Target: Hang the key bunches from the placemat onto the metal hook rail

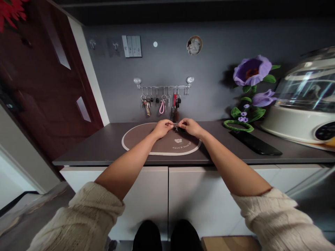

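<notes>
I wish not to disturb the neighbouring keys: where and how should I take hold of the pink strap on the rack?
Probably pinch the pink strap at its lower loop, coming from the front: it hangs down from the rack, with the wall behind and its front uncovered.

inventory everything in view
counter: 1, grey, centre
mat: 1, brown, on counter
held keys: unclear, metallic, above mat
rail: 1, silver, on wall
hanging keys: several, mixed, on rail
wall hooks: 2, clear, upper left
switch panel: 1, grey, upper left
hole: 1, pale, upper wall
flower ornament: 1, purple, right
slab: 1, black, right
appliance: 1, white, far right
door: 1, maroon, left
cabinets: several, white, below
sleeves: 2, cream, lower corners
legs or shoes: 2, black, bottom
hands: 2, bare, above mat
</notes>
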Tool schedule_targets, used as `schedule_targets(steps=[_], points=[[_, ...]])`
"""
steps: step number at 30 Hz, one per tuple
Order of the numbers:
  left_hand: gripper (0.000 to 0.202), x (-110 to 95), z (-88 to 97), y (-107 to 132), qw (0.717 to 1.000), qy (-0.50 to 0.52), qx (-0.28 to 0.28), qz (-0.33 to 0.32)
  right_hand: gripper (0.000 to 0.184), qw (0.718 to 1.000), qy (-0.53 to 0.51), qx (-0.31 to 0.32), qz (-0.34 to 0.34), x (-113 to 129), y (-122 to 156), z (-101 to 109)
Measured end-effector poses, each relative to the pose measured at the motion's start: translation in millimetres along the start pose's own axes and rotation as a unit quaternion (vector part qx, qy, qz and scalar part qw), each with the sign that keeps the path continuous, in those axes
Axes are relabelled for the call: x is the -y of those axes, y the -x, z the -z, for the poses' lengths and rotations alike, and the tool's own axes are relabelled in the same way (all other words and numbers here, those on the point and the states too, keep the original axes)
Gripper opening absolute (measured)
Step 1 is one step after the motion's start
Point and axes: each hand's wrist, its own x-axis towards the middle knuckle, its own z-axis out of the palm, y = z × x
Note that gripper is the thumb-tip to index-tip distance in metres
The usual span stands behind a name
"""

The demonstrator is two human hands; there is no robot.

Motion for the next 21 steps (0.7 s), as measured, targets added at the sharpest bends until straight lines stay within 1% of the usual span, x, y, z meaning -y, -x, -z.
schedule_targets(steps=[4, 7, 10, 17, 21], points=[[0.021, -2.6, -0.2, -1.0, 1.0, 0.019, -0.001, -0.016, 0.017, 0.999, -0.024, -0.01, 0.02, 3.7, 0.9, 0.8], [0.021, -6.8, -0.5, -0.4, 1.0, 0.026, -0.005, -0.017, 0.02, 0.999, -0.04, -0.018, 0.028, 3.2, -0.4, 1.0], [0.021, -10.6, -0.2, 0.9, 0.999, 0.034, -0.004, -0.016, 0.022, 0.998, -0.06, -0.013, 0.033, 2.3, -1.9, 0.9], [0.024, -14.0, 0.6, 2.4, 0.998, 0.055, 0.006, -0.013, 0.026, 0.991, -0.135, 0.009, 0.015, 5.5, -1.2, -0.6], [0.026, -14.3, -0.2, 1.6, 0.997, 0.08, 0.005, -0.017, 0.027, 0.982, -0.191, 0.009, 0.005, 7.1, -0.5, -1.6]])
